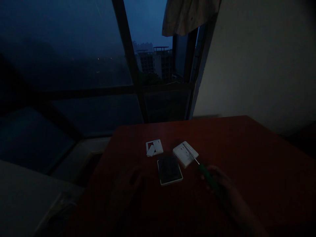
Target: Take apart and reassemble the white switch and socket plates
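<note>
In dim light, my right hand (221, 181) is wrapped round the green handle of a screwdriver (208, 176). The metal shaft reaches up and left, its tip over a white wall socket (184, 156) with slots in its face; whether they touch I cannot tell. Left of the dark square box piece, my left hand (129, 181) rests low over the table, barely visible, with a gap between thumb and fingers and nothing seen in it. That dark square piece with a white rim (170, 170) lies between the hands. Behind it lies a white frame (159, 146) with a loose white plate (151, 150) across it.
The reddish-brown table (222, 131) runs back to a dark-framed window (133, 89). A pale wall (251, 59) stands on the right. A piece of curtain (190, 16) hangs at the top. The table's left edge drops off near a low ledge (95, 144).
</note>
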### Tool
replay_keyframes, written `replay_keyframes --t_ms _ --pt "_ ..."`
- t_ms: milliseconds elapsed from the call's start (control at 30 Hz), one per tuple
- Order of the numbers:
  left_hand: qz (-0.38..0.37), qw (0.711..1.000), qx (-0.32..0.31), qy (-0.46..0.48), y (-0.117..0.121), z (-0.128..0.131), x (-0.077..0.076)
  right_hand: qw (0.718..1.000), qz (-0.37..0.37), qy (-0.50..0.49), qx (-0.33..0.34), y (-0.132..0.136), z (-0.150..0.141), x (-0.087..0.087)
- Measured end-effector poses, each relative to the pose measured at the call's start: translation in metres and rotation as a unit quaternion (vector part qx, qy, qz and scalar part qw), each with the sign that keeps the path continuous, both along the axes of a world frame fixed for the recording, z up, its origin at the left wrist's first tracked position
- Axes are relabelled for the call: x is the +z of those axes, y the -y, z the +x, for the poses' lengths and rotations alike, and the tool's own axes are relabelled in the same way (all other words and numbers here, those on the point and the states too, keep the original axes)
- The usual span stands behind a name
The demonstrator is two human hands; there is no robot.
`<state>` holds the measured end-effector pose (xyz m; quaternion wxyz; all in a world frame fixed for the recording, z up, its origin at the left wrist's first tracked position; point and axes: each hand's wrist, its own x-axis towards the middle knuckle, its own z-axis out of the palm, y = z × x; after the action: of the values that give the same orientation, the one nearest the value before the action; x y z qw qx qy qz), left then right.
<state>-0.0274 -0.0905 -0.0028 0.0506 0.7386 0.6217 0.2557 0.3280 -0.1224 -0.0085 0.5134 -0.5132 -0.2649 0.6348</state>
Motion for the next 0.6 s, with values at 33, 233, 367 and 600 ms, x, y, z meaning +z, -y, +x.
replay_keyframes --t_ms 33,233,367,600 --pt "0.007 1.0 -0.025 0.015 0.0 0.012 0.002 1.0 0.013 0.014 0.02 -0.002 -0.004 0.001" --pt "-0.029 0.985 -0.145 0.083 -0.005 0.065 0.011 0.974 0.073 0.207 0.05 -0.009 -0.026 0.0" --pt "-0.076 0.979 -0.167 0.088 -0.01 0.079 0.007 0.954 0.122 0.266 0.06 -0.008 -0.029 -0.006" --pt "-0.051 0.985 -0.152 0.061 -0.022 0.064 0.009 0.951 0.106 0.283 0.058 -0.007 -0.028 -0.004"
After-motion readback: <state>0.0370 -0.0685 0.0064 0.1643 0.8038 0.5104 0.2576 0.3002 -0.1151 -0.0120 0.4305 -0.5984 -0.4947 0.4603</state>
